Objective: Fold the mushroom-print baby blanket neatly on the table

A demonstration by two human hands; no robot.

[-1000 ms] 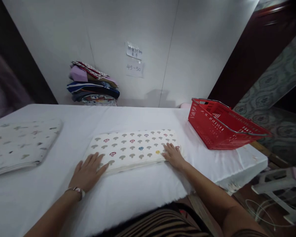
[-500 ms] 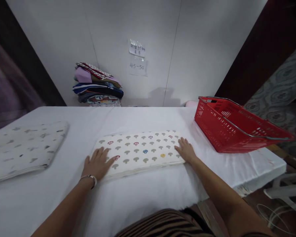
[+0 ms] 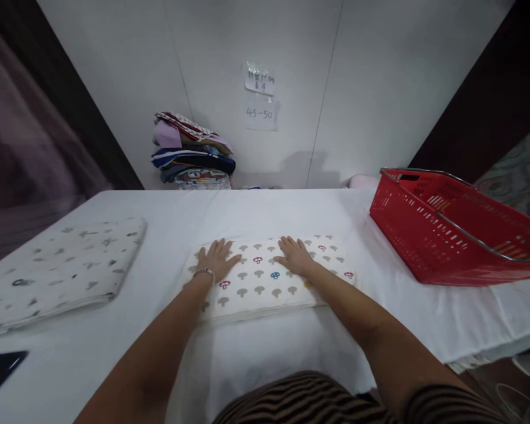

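A folded white cloth [image 3: 258, 291] with grey, red and blue mushroom prints lies flat in front of me, its long side running left to right. My left hand [image 3: 215, 260] rests palm down on its upper left part, fingers spread, a bracelet at the wrist. Flat on the upper middle of the same cloth is my right hand [image 3: 294, 257], fingers also stretched out. Parts of the print are covered by my hands and right forearm. Neither hand grips anything.
Another folded white printed cloth [image 3: 66, 271] lies on the left of the white-covered table [image 3: 265, 209]. A red plastic basket [image 3: 424, 241] stands at the right. Against the wall is a stack of folded fabrics [image 3: 194, 156]. A dark flat object [image 3: 0, 371] sits at the lower left.
Both hands have moved from the cloth's left and right ends inward and onto its upper part. The camera view has shifted left, so the surroundings appear further right.
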